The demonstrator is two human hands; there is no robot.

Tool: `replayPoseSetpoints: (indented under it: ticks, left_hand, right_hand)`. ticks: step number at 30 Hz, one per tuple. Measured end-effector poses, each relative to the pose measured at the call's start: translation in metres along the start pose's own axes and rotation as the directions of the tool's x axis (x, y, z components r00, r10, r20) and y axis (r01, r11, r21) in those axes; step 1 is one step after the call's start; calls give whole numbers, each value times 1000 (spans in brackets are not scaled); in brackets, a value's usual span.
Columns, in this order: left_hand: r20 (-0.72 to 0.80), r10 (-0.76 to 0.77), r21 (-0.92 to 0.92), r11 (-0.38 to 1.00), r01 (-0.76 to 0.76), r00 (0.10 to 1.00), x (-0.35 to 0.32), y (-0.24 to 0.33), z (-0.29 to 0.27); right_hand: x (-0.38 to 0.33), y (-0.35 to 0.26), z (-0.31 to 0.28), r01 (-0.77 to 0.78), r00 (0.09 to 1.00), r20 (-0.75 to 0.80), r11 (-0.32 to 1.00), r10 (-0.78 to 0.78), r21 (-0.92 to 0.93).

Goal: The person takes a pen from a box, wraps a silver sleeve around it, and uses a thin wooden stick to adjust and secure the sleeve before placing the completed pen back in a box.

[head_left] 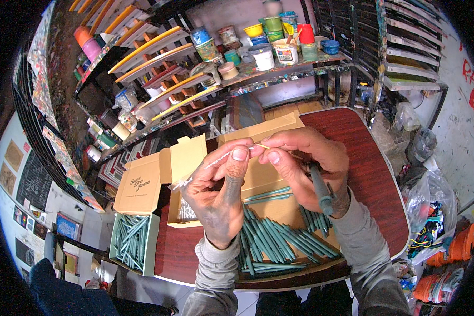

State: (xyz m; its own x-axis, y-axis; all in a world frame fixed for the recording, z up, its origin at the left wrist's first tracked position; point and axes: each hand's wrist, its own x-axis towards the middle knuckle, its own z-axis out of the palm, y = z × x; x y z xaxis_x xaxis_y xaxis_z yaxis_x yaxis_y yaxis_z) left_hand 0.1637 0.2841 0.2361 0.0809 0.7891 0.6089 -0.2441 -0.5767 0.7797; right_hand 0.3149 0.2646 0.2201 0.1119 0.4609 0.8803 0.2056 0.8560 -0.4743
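Evidently, the left hand's [218, 192] fingers [238, 155] clamped a clear plastic sleeve [218, 159]; the right hand's [316, 155] pinched a thin yellowish strip [261, 146] nearby, a teal pen [320, 188] tucked palmward, probably freeing the fingertips. Below, on the worktop [376, 184], an open carton [266, 176] held loose pens [268, 239]; leftward, a cardboard box [187, 224] held clear plastic [185, 209], a pale-green box [152, 245] more pens.

Fisheye field under bright, diffuse indoor light, with dark outer corners.
Light falls largely from above, paling the upper surfaces of the left grip [224, 195] and right grip [316, 160], while their undersides lie in soft shadow. A faint sheen marks the red-brown worktop [371, 174]; the wall at right [453, 126] is pale and bright, and shade collects between the tiered boards [148, 51]. Focus is crisp near the centre, softer outward. Toward the rim, the black bars at left [47, 163] bend into an arc, and speckled noise grains the black surround.
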Motion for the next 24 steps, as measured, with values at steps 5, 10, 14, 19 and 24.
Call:
replayPoseSetpoints:
  ticks: [5, 10, 14, 19, 24]
  left_hand:
    - [1, -10, -7, 1000, 10, 1000, 0, -3, -2]
    - [0, -54, 10, 999, 54, 999, 0, 0, -2]
    - [5, -26, -1, 1000, 26, 1000, 1, -1, 0]
    - [-3, -16, -15, 1000, 16, 1000, 1, -1, 1]
    - [-29, -59, 21, 998, 60, 998, -1, 2, 0]
  right_hand:
    - [1, -3, -2, -4, 1000, 21, 1000, 4, -17]
    - [1, -2, -2, -1, 1000, 27, 999, 2, -37]
    - [2, -2, -3, 20, 999, 29, 999, -19, -42]
    - [3, -1, -3, 41, 998, 45, 997, -38, -60]
    - [3, 0, -1, 65, 998, 26, 996, -63, -59]
